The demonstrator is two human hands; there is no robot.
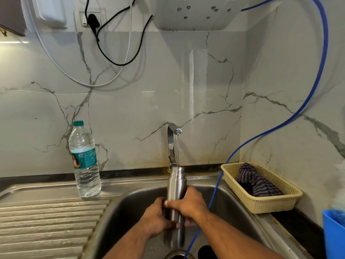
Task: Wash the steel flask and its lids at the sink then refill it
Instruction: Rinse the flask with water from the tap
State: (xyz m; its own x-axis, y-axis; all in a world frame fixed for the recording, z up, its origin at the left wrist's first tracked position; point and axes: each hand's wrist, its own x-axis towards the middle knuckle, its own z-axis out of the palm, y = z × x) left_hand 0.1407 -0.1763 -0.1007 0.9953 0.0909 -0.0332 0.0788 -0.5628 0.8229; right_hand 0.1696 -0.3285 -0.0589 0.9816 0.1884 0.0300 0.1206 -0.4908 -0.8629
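In the lower centre, left hand (155, 217) and right hand (188, 203) both grasp the steel flask (176, 186), upright under the running tap (172, 135).

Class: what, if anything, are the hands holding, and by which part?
Both hold the steel flask: the left hand and right hand wrap its middle body, below the open mouth under the tap.

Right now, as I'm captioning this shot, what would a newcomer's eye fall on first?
The flask, gripped by the left hand and right hand over the sink, its mouth under the tap's thin stream. Next, the blue hose looping down the right wall, and the bottle standing left.
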